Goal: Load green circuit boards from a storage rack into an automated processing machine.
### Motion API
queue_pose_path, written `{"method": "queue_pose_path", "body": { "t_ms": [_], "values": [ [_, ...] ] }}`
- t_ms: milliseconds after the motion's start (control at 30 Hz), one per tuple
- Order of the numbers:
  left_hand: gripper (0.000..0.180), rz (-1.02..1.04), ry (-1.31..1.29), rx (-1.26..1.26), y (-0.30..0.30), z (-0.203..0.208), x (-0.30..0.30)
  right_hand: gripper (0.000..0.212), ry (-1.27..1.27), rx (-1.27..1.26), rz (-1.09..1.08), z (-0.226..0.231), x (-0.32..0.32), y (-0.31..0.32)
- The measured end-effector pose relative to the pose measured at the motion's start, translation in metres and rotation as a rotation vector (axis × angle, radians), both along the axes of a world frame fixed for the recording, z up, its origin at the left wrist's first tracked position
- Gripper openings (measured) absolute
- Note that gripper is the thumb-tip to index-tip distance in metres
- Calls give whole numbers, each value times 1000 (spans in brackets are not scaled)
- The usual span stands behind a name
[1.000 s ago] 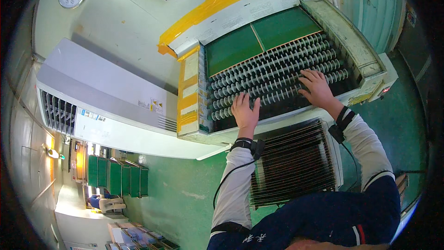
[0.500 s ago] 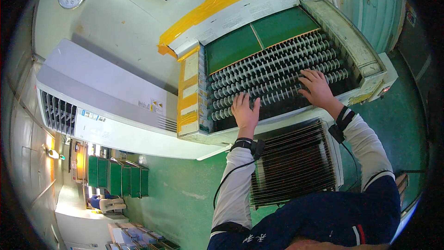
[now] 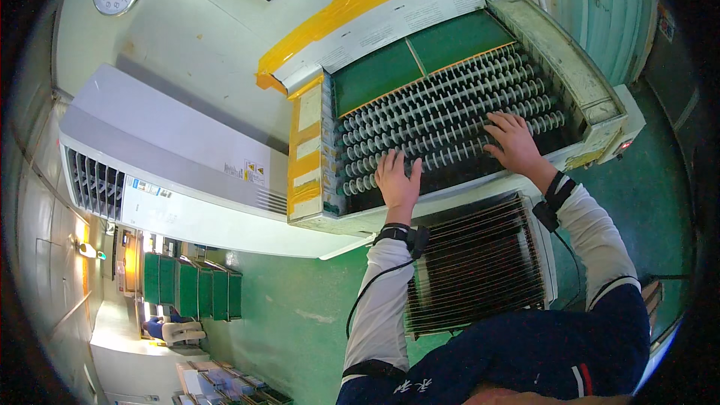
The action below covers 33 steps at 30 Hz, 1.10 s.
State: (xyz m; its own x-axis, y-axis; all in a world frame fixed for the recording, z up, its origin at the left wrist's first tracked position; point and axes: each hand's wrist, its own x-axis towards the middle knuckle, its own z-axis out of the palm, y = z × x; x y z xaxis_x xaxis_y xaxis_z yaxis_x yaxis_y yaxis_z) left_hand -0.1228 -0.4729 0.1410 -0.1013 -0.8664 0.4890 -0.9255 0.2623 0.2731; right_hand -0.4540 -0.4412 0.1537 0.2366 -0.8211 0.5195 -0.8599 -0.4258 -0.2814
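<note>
Rollers: several rows of pale grey discs on rods (image 3: 442, 116), evenly spaced like beads over a dark bed, slanting up from left to right across the machine's open top.
Green panels: two flat, dark green panels (image 3: 379, 79) side by side at the far end of the rollers, a pale strip between them and a thin orange edge facing the person.
Machine: a worn, off-white frame (image 3: 592, 105) around the rollers, scuffed on the right wall, with yellow tape on the left wall and a small red light at the right corner.
Left hand: palm down over the near left part of the rollers (image 3: 399, 184), fingers pointing away from the body, moderately spread, thumb standing well out to the right.
Right hand: palm down over the near right part (image 3: 517, 146), fingers loosely fanned and slightly bent, thumb apart and pointing left.
Contact: fingertips at the roller discs; whether they press or hover, I cannot tell.
Wrists: a black band (image 3: 394, 232) on each, over white sleeves.
Below the arms: a dark rack with close, thin rows (image 3: 480, 270).
</note>
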Motion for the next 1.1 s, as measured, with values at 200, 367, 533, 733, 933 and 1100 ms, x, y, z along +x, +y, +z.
{"method": "queue_pose_path", "body": {
  "t_ms": [200, 367, 533, 733, 933, 1100],
  "values": [
    [53, -1, -1, 20, -2, 0, 0, 48, -3, 3, -2, 0, -1, -1],
    [54, 4, -10, 7, -1, -1, 1, 48, -7, 4, 0, 0, 1, 0],
    [55, -1, 2, 35, -1, 0, 1, 48, -14, 17, -8, 2, 0, 1],
    [55, 4, -16, 14, -1, -2, 1, 48, -15, 9, 0, 1, 0, 0],
    [55, 13, -20, 40, 0, 0, -1, 47, -9, -3, -3, 1, -1, 0],
    [54, 10, -9, 32, 0, 0, 0, 47, -14, 12, -5, 2, 0, 0]
  ]
}}
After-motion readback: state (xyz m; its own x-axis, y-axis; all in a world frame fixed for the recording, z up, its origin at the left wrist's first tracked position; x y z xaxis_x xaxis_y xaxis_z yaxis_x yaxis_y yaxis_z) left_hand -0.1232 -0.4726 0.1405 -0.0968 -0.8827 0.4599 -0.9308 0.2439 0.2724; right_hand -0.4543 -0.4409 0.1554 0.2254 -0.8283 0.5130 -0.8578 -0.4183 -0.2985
